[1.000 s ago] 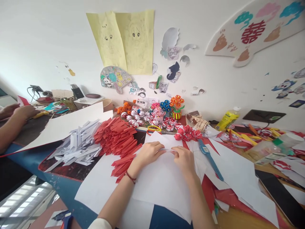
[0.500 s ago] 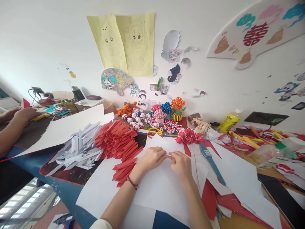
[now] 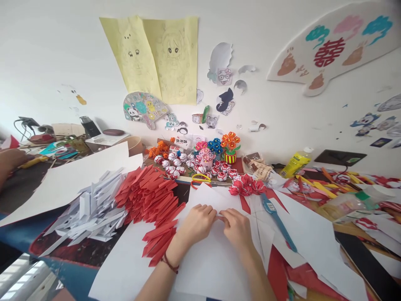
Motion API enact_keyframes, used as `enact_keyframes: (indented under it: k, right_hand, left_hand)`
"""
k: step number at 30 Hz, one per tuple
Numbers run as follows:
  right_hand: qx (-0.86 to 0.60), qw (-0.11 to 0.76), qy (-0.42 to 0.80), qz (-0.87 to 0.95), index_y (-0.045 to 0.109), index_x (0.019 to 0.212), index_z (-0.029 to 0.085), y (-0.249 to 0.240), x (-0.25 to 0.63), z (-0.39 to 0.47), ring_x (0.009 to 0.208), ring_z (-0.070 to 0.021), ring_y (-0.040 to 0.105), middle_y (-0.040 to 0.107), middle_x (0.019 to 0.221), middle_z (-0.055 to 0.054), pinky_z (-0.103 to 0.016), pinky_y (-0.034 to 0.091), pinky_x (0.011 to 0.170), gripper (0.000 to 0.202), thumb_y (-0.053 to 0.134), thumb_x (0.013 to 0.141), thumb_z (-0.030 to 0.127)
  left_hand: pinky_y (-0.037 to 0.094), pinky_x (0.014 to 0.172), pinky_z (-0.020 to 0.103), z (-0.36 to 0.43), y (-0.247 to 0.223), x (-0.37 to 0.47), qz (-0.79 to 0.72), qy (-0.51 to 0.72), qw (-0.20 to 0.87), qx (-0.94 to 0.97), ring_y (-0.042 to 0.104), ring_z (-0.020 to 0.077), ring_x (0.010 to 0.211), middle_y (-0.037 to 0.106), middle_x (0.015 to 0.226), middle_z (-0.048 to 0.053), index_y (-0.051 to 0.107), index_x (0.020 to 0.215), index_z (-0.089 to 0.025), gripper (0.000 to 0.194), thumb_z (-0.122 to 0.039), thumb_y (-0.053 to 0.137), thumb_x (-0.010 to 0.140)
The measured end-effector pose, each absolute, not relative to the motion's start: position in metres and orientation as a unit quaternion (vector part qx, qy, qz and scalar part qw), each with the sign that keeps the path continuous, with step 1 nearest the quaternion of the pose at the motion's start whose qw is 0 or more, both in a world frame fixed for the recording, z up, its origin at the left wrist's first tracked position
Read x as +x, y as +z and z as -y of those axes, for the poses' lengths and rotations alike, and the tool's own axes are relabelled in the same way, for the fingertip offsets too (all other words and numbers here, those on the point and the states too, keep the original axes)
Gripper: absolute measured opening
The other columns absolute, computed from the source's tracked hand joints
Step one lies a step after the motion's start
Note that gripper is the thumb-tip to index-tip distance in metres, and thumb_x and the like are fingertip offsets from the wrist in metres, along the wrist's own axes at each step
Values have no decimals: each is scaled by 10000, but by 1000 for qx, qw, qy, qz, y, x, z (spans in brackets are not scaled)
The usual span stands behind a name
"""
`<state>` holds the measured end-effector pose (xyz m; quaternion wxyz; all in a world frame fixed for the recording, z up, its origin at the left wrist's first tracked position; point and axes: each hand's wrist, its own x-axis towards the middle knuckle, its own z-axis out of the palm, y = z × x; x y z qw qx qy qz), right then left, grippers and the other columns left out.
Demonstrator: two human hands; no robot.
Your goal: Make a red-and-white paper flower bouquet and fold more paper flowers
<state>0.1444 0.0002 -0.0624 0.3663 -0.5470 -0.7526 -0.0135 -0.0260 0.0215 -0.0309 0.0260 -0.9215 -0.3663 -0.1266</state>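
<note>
My left hand (image 3: 200,221) and my right hand (image 3: 236,228) meet above a white sheet of paper (image 3: 209,267), both with fingers pinched. Between their fingertips is a small white folded paper strip (image 3: 219,216), mostly covered by the fingers. Left of my left hand lies a heap of folded red paper strips (image 3: 150,196), a few of them close to my wrist. Beyond it is a pile of white folded paper strips (image 3: 97,209). Just past my hands are yellow-handled scissors (image 3: 201,179). A blue watch (image 3: 278,221) lies right of my right hand.
Red-and-white paper flowers (image 3: 188,161) and a striped pot (image 3: 230,156) of orange flowers line the wall. At the right are a yellow bottle (image 3: 296,162), a black phone-like slab (image 3: 363,259) and scattered paper scraps. Another person's hand (image 3: 12,161) shows at the far left.
The view has shifted slightly, and the other person's hand is now partly out of frame. My two hands keep pinching the white strip in nearly the same place.
</note>
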Motion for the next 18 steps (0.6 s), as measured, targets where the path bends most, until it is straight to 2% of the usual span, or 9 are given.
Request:
enact_keyframes:
  k: [7, 14, 16, 18]
  right_hand:
    - [-541, 381, -3, 750, 691, 754, 180, -64, 144, -1, 629, -154, 581, 633, 644, -21, -256, 350, 577, 290, 455, 820, 24]
    - [-550, 374, 6, 746, 682, 737, 182, -60, 143, 0, 634, -156, 584, 626, 626, -19, -259, 347, 584, 292, 452, 828, 27]
    - [-553, 380, 5, 741, 680, 738, 181, -59, 143, 1, 628, -154, 581, 623, 625, -17, -260, 346, 582, 286, 455, 834, 34]
    - [-550, 387, 6, 740, 678, 751, 179, -58, 143, 2, 618, -148, 577, 620, 626, -10, -259, 346, 578, 270, 464, 849, 48]
  left_hand:
    - [336, 610, 345, -21, -31, -27, 370, -122, 29, -921, 548, 197, 708, 599, 816, 26, 509, 865, -189, 215, -244, 348, 997]
    - [360, 616, 338, -24, -25, -24, 377, -101, 4, -921, 564, 198, 734, 616, 830, 21, 527, 896, -192, 239, -282, 334, 1005]
    - [382, 642, 338, -17, -14, -23, 394, -84, 4, -915, 580, 206, 776, 627, 869, 24, 537, 937, -191, 212, -296, 363, 998]
    - [408, 687, 345, -4, 0, -25, 422, -65, 12, -904, 596, 223, 847, 637, 948, 37, 539, 1019, -188, 143, -298, 469, 961]
